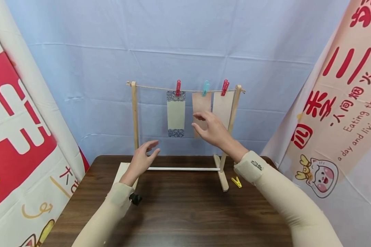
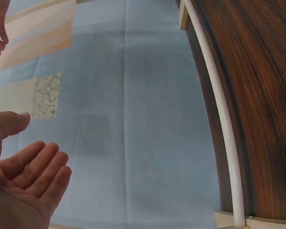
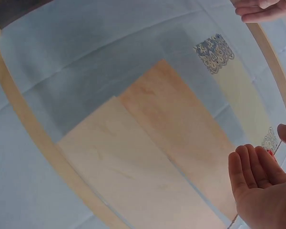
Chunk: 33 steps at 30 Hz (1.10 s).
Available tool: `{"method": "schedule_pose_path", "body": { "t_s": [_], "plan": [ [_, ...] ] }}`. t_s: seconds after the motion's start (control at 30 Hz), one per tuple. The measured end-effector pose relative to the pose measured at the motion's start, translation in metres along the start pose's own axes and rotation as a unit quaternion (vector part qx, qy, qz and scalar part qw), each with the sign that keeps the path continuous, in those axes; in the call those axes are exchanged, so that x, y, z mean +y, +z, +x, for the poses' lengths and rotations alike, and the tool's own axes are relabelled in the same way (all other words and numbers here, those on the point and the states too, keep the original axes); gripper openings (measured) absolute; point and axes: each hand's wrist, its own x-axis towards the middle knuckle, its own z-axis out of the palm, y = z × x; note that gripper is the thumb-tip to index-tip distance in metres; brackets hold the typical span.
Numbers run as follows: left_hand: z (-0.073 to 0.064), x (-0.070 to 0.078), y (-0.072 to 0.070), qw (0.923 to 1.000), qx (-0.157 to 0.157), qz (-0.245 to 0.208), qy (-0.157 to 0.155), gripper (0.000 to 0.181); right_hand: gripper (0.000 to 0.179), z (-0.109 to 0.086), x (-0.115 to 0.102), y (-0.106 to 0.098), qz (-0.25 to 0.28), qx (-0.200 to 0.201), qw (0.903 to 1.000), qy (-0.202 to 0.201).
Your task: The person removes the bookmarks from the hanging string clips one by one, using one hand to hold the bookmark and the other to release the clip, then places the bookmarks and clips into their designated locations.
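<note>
My left hand [image 1: 141,160] hovers by the left post of a wooden stand [image 1: 134,116], fingers loosely bent and holding nothing. In front of the hanging cards is my right hand [image 1: 213,129], also holding nothing, its fingers slightly bent. From the stand's string [image 1: 154,87] hang three cards: one with blue patterned ends [image 1: 176,115] under a red clothespin [image 1: 178,87], a pinkish one [image 1: 201,103] under a teal clothespin [image 1: 205,88], and a cream one [image 1: 221,107] under another red clothespin [image 1: 225,87]. The right hand partly hides the pinkish card.
A yellow clothespin [image 1: 236,182] lies on the brown table [image 1: 185,212], right of the stand's foot. Pale paper [image 1: 121,171] lies by the left foot, partly behind the left hand. A white rod [image 1: 183,168] joins the posts low down. Blue cloth [image 1: 179,41] hangs behind.
</note>
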Motion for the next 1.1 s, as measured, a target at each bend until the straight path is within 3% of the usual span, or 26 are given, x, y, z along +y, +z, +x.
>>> {"method": "schedule_pose_path", "body": {
  "t_s": [0.6,0.83,1.1],
  "plan": [
    [0.021,0.000,0.014,0.9997,-0.010,-0.022,-0.008,0.047,0.044,0.022,-0.007,-0.010,-0.005,0.002,0.9997,-0.024],
    [0.032,-0.002,0.020,0.9986,-0.015,-0.050,0.000,0.047,0.047,0.031,-0.009,-0.010,-0.006,0.008,0.9995,-0.029],
    [0.042,0.000,0.020,0.9958,-0.028,-0.086,-0.015,0.047,0.049,0.042,-0.017,-0.014,-0.022,0.021,0.9982,-0.052]
  ]
}}
